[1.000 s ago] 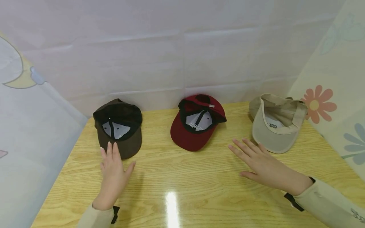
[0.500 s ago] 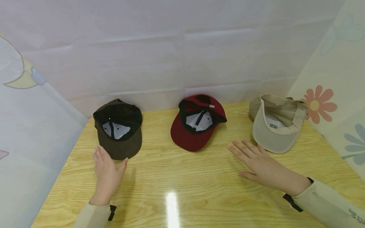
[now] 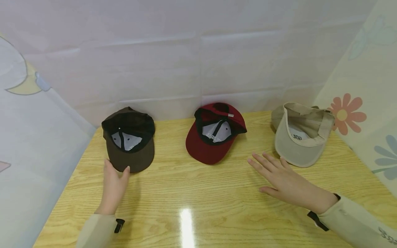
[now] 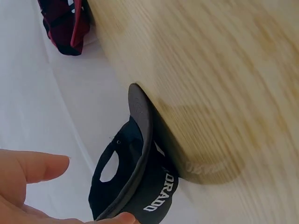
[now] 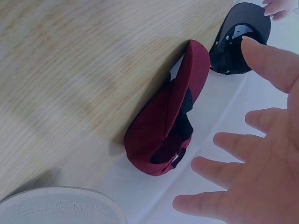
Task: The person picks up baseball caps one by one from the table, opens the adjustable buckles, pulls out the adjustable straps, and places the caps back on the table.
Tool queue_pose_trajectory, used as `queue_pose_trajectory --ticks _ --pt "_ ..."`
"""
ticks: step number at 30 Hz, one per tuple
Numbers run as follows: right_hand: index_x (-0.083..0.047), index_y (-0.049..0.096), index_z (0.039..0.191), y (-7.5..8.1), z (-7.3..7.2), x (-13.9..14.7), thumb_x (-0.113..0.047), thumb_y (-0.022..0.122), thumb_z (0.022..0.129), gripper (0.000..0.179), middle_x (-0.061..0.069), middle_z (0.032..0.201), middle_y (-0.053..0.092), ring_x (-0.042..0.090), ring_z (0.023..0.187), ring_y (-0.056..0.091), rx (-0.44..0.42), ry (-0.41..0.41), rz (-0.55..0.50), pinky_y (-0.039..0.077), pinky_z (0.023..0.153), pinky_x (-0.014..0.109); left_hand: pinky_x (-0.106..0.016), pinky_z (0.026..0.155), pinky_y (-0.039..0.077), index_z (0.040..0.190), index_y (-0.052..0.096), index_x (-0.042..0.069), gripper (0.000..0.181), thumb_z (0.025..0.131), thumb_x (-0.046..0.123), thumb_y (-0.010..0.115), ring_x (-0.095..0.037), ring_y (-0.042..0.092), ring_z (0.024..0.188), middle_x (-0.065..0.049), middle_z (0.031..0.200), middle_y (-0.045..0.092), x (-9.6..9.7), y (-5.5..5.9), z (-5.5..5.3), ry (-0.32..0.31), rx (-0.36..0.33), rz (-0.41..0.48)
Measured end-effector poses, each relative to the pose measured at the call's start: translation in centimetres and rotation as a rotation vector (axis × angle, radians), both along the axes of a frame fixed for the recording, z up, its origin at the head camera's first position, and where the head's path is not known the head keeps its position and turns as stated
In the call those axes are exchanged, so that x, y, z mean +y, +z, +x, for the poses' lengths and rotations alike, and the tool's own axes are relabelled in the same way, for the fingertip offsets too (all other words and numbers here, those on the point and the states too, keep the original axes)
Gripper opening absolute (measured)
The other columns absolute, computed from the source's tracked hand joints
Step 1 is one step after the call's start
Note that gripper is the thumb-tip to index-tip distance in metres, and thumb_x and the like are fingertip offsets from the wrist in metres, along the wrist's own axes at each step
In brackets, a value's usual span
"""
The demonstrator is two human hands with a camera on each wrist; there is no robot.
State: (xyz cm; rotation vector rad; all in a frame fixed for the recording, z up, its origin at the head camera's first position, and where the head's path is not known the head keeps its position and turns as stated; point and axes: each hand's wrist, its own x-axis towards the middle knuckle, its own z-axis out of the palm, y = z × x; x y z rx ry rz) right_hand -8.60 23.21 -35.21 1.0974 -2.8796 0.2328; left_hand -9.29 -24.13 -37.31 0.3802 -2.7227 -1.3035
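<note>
A dark brown baseball cap (image 3: 131,158) lies upside down at the left of the table, its brim toward me. My left hand (image 3: 113,188) is at the near left edge of that brim. In the left wrist view the thumb (image 4: 46,166) stands apart above the brim, while a fingertip (image 4: 126,217) shows right at its underside. White lettering is on the cap's front panel. My right hand (image 3: 279,179) is spread flat, palm down, holding nothing, just in front of the beige cap (image 3: 299,151). Between the hands lies an upturned dark red cap (image 3: 209,148).
All three caps stand in a row along the back of the wood-grain table (image 3: 192,189). A white sheet (image 3: 198,62) rises behind them. Patterned sheets flank both sides, the right one printed with flowers (image 3: 345,113).
My left hand has drawn back from over the dark brown cap's brim and come to its near left edge, fingers now going beneath it. The right hand and the caps hold their places.
</note>
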Motion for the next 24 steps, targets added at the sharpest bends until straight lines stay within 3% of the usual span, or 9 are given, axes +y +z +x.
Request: queue_pose_trajectory --ticks 2,9,15,19,22,24 --pt "-0.017 0.019 0.156 -0.1 0.0 0.0 -0.029 0.078 0.081 0.096 0.016 0.154 0.029 0.047 0.133 0.035 0.010 0.004 -0.006 0.034 0.088 0.075 -0.054 0.115 0.004 0.144 -0.021 -0.012 0.083 0.101 0.011 0.046 -0.045 -0.007 0.142 -0.033 0.153 -0.015 -0.3 0.1 -0.1 -0.007 -0.022 0.011" --pt "-0.014 0.023 0.155 -0.3 0.0 0.1 -0.028 0.078 0.081 0.093 0.016 0.154 0.030 0.045 0.133 0.036 0.002 0.014 -0.020 0.035 0.088 0.074 -0.057 0.105 0.033 0.147 0.013 -0.013 0.060 0.101 0.011 0.046 -0.050 0.032 0.133 -0.038 0.145 0.027 -1.5 -0.1 -0.8 -0.007 -0.037 0.049" --pt "-0.014 0.025 0.154 -0.4 0.0 0.0 -0.028 0.079 0.081 0.091 0.017 0.152 0.033 0.043 0.133 0.037 0.010 0.013 -0.013 0.035 0.089 0.074 -0.054 0.102 0.039 0.144 0.023 -0.017 0.057 0.102 0.016 0.043 -0.050 0.040 0.127 -0.040 0.140 0.035 -2.3 0.3 -1.4 0.020 -0.086 0.037" --pt "-0.016 0.024 0.154 -0.4 0.1 -0.1 -0.028 0.078 0.082 0.091 0.017 0.152 0.034 0.043 0.133 0.037 0.001 0.008 -0.016 0.035 0.089 0.074 -0.040 0.085 0.051 0.140 0.032 -0.018 0.054 0.103 0.020 0.043 -0.044 0.057 0.111 -0.039 0.132 0.046 -2.9 0.2 -1.9 0.039 -0.103 0.018" --pt "-0.015 0.025 0.154 -0.3 0.1 -0.1 -0.028 0.077 0.083 0.089 0.017 0.152 0.034 0.044 0.133 0.036 -0.016 0.000 -0.018 0.034 0.089 0.075 -0.025 0.065 0.049 0.133 0.039 -0.018 0.048 0.102 0.019 0.044 -0.032 0.066 0.086 -0.039 0.122 0.053 -3.1 0.1 -2.2 0.045 -0.106 0.018" --pt "-0.015 0.026 0.154 -0.3 0.2 -0.1 -0.028 0.077 0.083 0.089 0.017 0.152 0.035 0.043 0.134 0.036 -0.024 -0.006 -0.023 0.033 0.090 0.075 -0.021 0.059 0.047 0.128 0.041 -0.019 0.045 0.102 0.017 0.044 -0.026 0.067 0.077 -0.040 0.118 0.055 -3.2 0.0 -2.3 0.040 -0.100 0.021"
